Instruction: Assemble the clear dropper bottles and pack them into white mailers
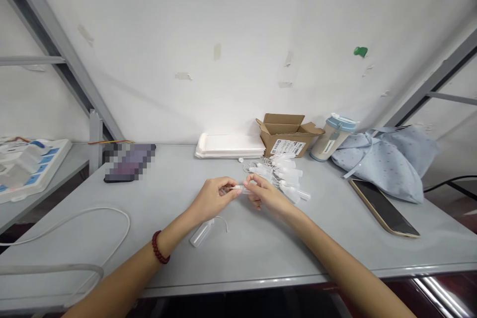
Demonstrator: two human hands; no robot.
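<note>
My left hand point(216, 198) and my right hand point(266, 194) meet over the middle of the table, both closed. Between their fingertips is a small clear plastic bottle point(245, 189) with a white neck part. My left fingers pinch its white end, and my right fingers grip the clear body, partly hiding it. A similar clear bottle point(201, 234) with a thin curved white tube lies under my left wrist. Just beyond my right hand, a pile of small translucent bottles point(288, 174) with thin white tubes is heaped on the table.
Behind the pile stands an open cardboard box point(286, 139), with stacked white trays point(231, 146) beside it. To the right are a tumbler point(333, 136), a blue cloth bag point(387, 159) and a phone point(383, 206). Another phone point(128, 163) and a white cable point(128, 223) lie left.
</note>
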